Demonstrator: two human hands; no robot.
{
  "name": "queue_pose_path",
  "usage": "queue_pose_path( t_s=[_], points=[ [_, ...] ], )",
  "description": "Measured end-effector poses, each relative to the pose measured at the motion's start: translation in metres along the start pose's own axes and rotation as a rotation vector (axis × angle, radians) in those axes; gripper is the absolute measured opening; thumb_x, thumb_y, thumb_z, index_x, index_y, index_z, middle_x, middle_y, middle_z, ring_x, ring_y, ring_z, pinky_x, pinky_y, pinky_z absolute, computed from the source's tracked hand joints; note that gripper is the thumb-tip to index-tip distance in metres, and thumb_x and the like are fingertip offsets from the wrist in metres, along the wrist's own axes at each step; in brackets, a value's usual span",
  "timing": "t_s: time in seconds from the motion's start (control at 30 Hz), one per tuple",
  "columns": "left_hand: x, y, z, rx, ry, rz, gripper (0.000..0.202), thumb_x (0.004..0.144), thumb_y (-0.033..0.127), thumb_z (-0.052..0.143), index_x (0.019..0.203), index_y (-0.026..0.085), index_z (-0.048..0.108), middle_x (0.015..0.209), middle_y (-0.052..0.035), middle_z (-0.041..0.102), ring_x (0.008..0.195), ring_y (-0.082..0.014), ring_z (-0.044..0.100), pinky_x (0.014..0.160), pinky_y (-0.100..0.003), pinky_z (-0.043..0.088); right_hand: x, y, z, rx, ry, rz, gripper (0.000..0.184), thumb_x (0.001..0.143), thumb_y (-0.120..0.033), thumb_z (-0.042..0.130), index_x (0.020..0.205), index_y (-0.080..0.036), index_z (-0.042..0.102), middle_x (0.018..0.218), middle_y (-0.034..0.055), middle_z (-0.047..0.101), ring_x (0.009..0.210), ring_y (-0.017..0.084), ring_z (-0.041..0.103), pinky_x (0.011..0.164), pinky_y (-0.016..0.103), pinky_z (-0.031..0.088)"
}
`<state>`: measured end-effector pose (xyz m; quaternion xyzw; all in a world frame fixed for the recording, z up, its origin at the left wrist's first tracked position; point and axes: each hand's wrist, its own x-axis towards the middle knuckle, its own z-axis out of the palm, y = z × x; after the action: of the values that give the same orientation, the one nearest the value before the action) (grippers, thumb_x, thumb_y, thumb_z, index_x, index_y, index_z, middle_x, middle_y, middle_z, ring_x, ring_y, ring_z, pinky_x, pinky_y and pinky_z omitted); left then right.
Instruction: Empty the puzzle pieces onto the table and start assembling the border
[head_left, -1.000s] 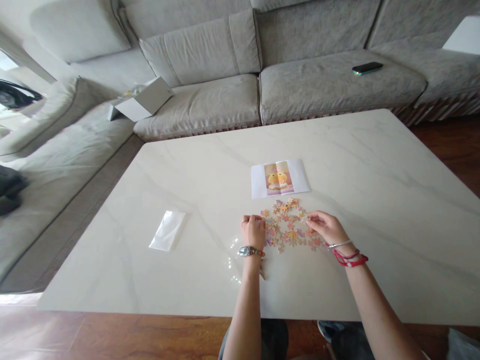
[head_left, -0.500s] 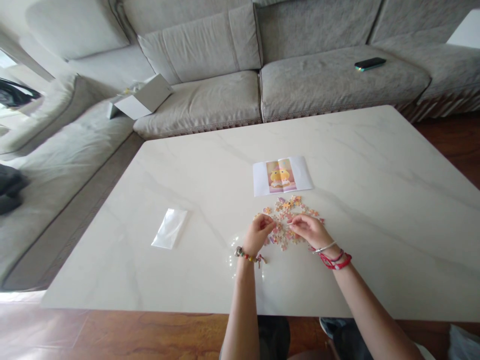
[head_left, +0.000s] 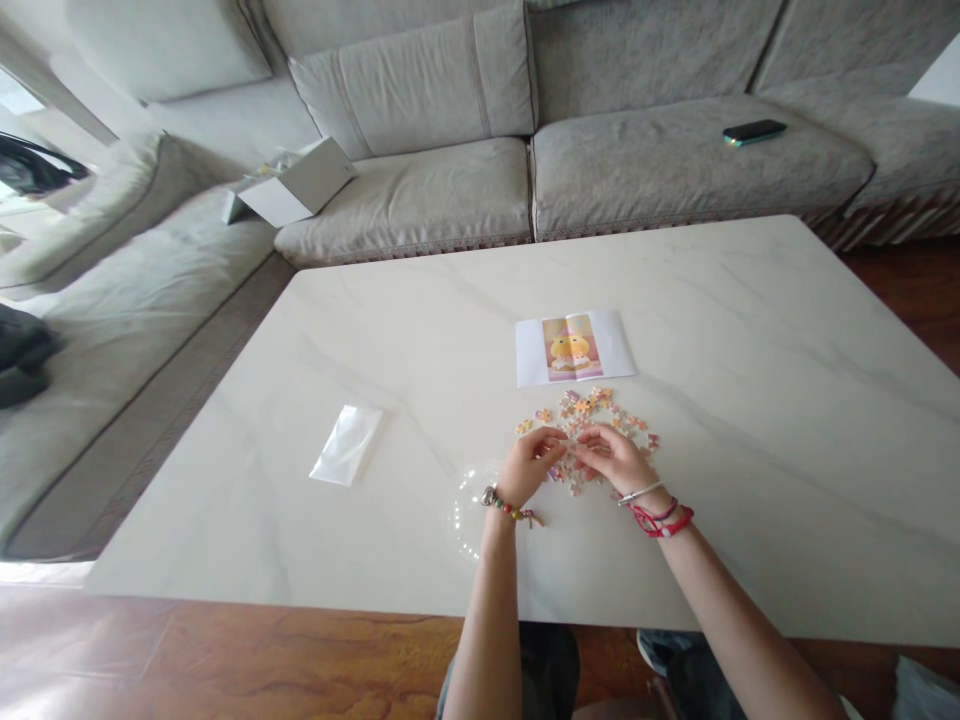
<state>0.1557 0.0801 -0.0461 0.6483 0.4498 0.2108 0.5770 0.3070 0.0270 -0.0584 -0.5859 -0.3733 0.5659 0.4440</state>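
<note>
Small jigsaw puzzle pieces (head_left: 586, 405) in orange, pink and white lie in a loose heap on the white marbled table. Over the near part of the heap, my left hand (head_left: 531, 464) and my right hand (head_left: 611, 458) almost meet at the fingertips. Each hand has its thumb and fingers pinched together. A small pale puzzle piece (head_left: 570, 446) seems to sit between the fingertips, though fingers cover most of it. Just beyond the heap lies a creased paper sheet (head_left: 531, 354) printed with a yellow cartoon figure.
A clear plastic bag (head_left: 346, 445) lies on the table (head_left: 405, 540) to the left. Behind stands a grey sofa (head_left: 450, 185) bearing an open white box (head_left: 300, 185) and a dark phone (head_left: 754, 132). Ceiling light reflects beside my left wrist.
My hands have come closer together, so the gap between their fingertips has nearly closed. The whole view has shifted slightly.
</note>
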Motion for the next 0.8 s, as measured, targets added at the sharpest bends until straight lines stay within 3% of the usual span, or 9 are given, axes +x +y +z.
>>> queue_pose_path(
  t_s=[0.1, 0.2, 0.37, 0.47, 0.57, 0.67, 0.8],
  points=[
    [0.0, 0.001, 0.002, 0.092, -0.008, 0.081, 0.022, 0.072, 0.028, 0.052, 0.089, 0.017, 0.059, 0.063, 0.0005, 0.059, 0.049, -0.0063, 0.048, 0.046, -0.017, 0.039, 0.002, 0.004, 0.003, -0.025, -0.001, -0.018, 0.03, 0.062, -0.041, 0.06, 0.079, -0.018, 0.051, 0.067, 0.0007, 0.06, 0.057, 0.014, 0.059, 0.045, 0.024, 0.047],
    [0.001, 0.002, 0.002, 0.185, 0.055, 0.113, 0.021, 0.071, 0.025, 0.052, 0.09, 0.018, 0.059, 0.067, 0.0003, 0.061, 0.053, -0.0074, 0.052, 0.052, -0.018, 0.042, 0.004, 0.005, 0.0, -0.085, 0.025, -0.042, 0.025, 0.064, -0.04, 0.058, 0.075, -0.018, 0.052, 0.059, -0.0008, 0.058, 0.051, 0.013, 0.056, 0.044, 0.024, 0.045],
    [0.001, 0.0, -0.011, 0.35, 0.332, 0.044, 0.017, 0.074, 0.023, 0.048, 0.087, 0.02, 0.059, 0.077, -0.0006, 0.063, 0.062, -0.0087, 0.055, 0.061, -0.021, 0.043, 0.005, -0.003, -0.022, -0.162, 0.169, -0.058, 0.022, 0.063, -0.037, 0.058, 0.072, -0.018, 0.053, 0.066, 0.0017, 0.062, 0.054, 0.013, 0.057, 0.047, 0.024, 0.044],
    [-0.001, -0.003, -0.022, 0.404, 0.513, 0.022, 0.017, 0.076, 0.025, 0.045, 0.087, 0.019, 0.058, 0.083, -0.0018, 0.062, 0.065, -0.0096, 0.055, 0.065, -0.023, 0.043, 0.002, -0.007, -0.035, -0.165, 0.151, -0.043, 0.021, 0.064, -0.035, 0.057, 0.073, -0.017, 0.053, 0.061, 0.0007, 0.06, 0.052, 0.012, 0.055, 0.044, 0.022, 0.043],
    [-0.004, -0.008, -0.03, 0.48, 0.621, 0.012, 0.019, 0.077, 0.025, 0.044, 0.089, 0.02, 0.057, 0.087, -0.0031, 0.06, 0.067, -0.011, 0.055, 0.068, -0.025, 0.043, 0.001, -0.009, -0.039, -0.2, 0.103, -0.05, 0.022, 0.065, -0.034, 0.056, 0.078, -0.017, 0.054, 0.063, 0.0006, 0.061, 0.054, 0.012, 0.056, 0.044, 0.022, 0.043],
    [-0.004, -0.012, -0.031, 0.578, 0.649, 0.011, 0.022, 0.078, 0.024, 0.043, 0.095, 0.02, 0.055, 0.093, -0.0048, 0.058, 0.075, -0.0139, 0.056, 0.07, -0.027, 0.043, 0.013, -0.02, -0.03, -0.315, 0.038, -0.097, 0.018, 0.067, -0.031, 0.053, 0.079, -0.017, 0.056, 0.064, 0.0009, 0.062, 0.053, 0.012, 0.057, 0.045, 0.022, 0.044],
    [-0.004, -0.016, -0.028, 0.642, 0.572, -0.012, 0.026, 0.076, 0.022, 0.045, 0.101, 0.021, 0.054, 0.098, -0.0055, 0.056, 0.081, -0.0156, 0.055, 0.07, -0.027, 0.043, 0.055, -0.05, 0.009, -0.749, -0.12, -0.185, 0.014, 0.073, -0.022, 0.048, 0.079, -0.016, 0.059, 0.073, 0.0031, 0.065, 0.056, 0.01, 0.058, 0.051, 0.02, 0.044]
  ],
)
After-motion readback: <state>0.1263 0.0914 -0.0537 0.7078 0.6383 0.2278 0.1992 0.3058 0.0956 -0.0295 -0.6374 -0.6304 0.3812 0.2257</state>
